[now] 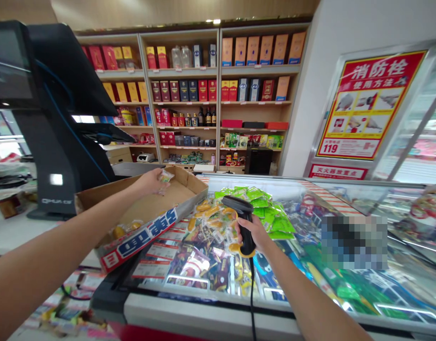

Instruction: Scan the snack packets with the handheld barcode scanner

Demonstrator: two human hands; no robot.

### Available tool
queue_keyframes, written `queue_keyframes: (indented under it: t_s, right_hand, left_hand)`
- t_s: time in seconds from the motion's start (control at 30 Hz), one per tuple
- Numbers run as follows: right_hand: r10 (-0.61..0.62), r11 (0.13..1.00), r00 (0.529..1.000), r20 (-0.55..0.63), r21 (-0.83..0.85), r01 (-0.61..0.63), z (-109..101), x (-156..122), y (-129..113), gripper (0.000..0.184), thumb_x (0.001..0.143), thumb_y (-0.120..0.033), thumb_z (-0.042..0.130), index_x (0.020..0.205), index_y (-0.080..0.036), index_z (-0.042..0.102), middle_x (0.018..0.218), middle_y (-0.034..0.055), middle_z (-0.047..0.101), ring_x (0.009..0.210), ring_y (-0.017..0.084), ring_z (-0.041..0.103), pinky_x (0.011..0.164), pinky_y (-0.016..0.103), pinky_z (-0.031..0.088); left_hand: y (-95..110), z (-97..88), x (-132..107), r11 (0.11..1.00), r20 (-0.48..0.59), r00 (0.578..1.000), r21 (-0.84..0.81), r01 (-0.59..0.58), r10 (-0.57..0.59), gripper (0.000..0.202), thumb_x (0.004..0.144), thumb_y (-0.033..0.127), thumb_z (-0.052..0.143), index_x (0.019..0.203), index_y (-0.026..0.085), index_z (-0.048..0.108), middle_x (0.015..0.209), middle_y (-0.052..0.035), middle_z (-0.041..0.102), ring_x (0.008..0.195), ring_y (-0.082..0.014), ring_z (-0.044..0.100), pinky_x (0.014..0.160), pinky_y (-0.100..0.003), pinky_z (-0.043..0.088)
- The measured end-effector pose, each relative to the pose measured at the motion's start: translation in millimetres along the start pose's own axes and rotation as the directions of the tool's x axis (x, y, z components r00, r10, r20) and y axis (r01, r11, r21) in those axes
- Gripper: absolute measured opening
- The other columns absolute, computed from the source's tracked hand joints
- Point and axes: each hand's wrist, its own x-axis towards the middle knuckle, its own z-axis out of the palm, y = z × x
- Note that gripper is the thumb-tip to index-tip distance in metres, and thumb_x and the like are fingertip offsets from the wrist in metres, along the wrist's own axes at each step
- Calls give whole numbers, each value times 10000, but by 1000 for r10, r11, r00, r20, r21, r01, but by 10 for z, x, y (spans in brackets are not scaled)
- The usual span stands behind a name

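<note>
My left hand [151, 181] reaches into a shallow cardboard box [189, 183] and is closed on a small clear snack packet [165, 177] above the box's far end. My right hand [253, 233] grips a black handheld barcode scanner [241, 220] with a cord hanging down. The scanner's head points at a pile of yellow snack packets [212, 219] lying on the glass lid of a chest freezer [345, 199]. Green snack packets [271, 210] lie just behind the scanner.
A black checkout terminal [50, 118] stands at the left behind the box. A few yellow packets [123, 229] lie in the box's near end. Shelves of boxed goods and bottles [203, 90] fill the back wall. A red fire-hydrant poster [370, 104] hangs at right.
</note>
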Motion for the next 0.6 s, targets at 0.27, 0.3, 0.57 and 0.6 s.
queue_keyframes:
  t_s: [0.27,0.3,0.57,0.6]
  right_hand:
    - [7,1000,1000,-22,19,-6,2,5,-43,360,666,-415,728,865,-158,574,524,-37,577,368,98,506,360,208,437]
    - [7,1000,1000,-25,26,-7,-1,5,-47,363,665,-414,730,870,-160,574,525,-39,576,370,98,503,361,212,443]
    - [42,999,998,45,19,-42,-11,-26,-49,353,689,-418,719,885,-157,582,540,-33,585,374,97,510,378,219,463]
    - [51,999,996,68,8,-52,-8,-33,-42,347,694,-417,716,881,-157,583,538,-30,587,372,99,511,376,221,463]
  left_hand:
    - [511,1049,-701,599,72,986,-800,-32,149,548,534,487,814,915,175,576,805,-23,689,595,-144,631,567,-277,536]
    - [456,1220,-698,574,64,988,-818,-30,143,560,524,488,816,925,181,573,804,-23,693,593,-145,630,551,-266,525]
    - [-45,1736,-450,511,147,979,-858,53,145,711,491,437,843,1096,211,545,796,-23,685,607,-195,668,463,-247,489]
    - [-79,1725,-439,511,156,977,-858,59,148,715,495,436,842,1106,214,543,793,-22,683,627,-207,677,468,-253,497]
